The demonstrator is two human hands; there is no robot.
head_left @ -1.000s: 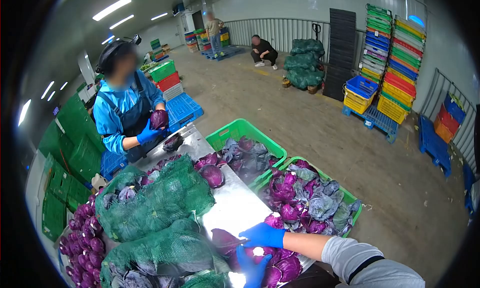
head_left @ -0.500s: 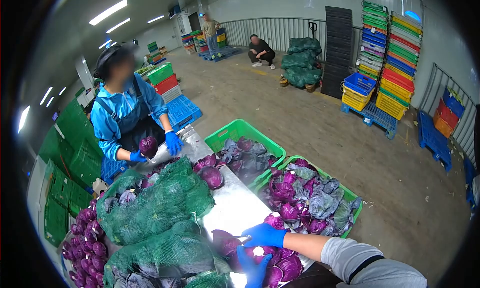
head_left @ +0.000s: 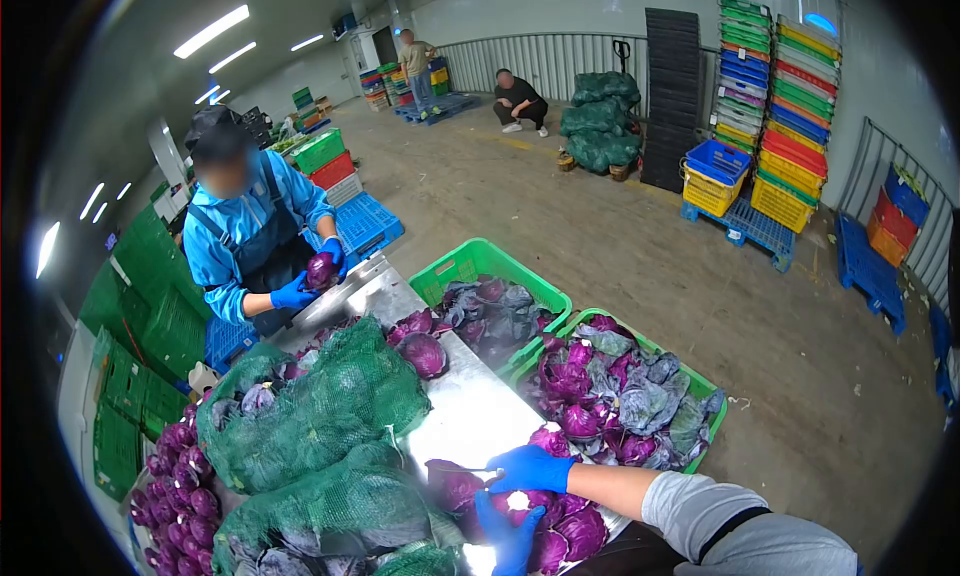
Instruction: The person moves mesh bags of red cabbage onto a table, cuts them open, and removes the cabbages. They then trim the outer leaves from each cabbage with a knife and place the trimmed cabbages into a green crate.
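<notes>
Both my hands wear blue gloves at the near end of a metal table (head_left: 465, 406). My right hand (head_left: 532, 470) is closed around a knife (head_left: 470, 469), its blade pointing left over a purple cabbage (head_left: 453, 488). Just below, my left hand (head_left: 508, 536) rests against the cabbages, thumb and fingers apart; whether it grips one is hard to tell. More purple cabbages and loose leaves (head_left: 580, 533) lie beside my hands. Green mesh sacks of cabbages (head_left: 320, 426) fill the table's left side.
Across the table a co-worker (head_left: 250, 211) holds a purple cabbage (head_left: 321, 271). Green crates of leaves (head_left: 550, 301) (head_left: 715, 431) stand along the right edge. Trimmed cabbages (head_left: 180, 496) are piled at left. Stacked crates (head_left: 795, 126) and two people are farther back.
The co-worker has brought both hands together around the cabbage and bowed the head. My hands have hardly moved.
</notes>
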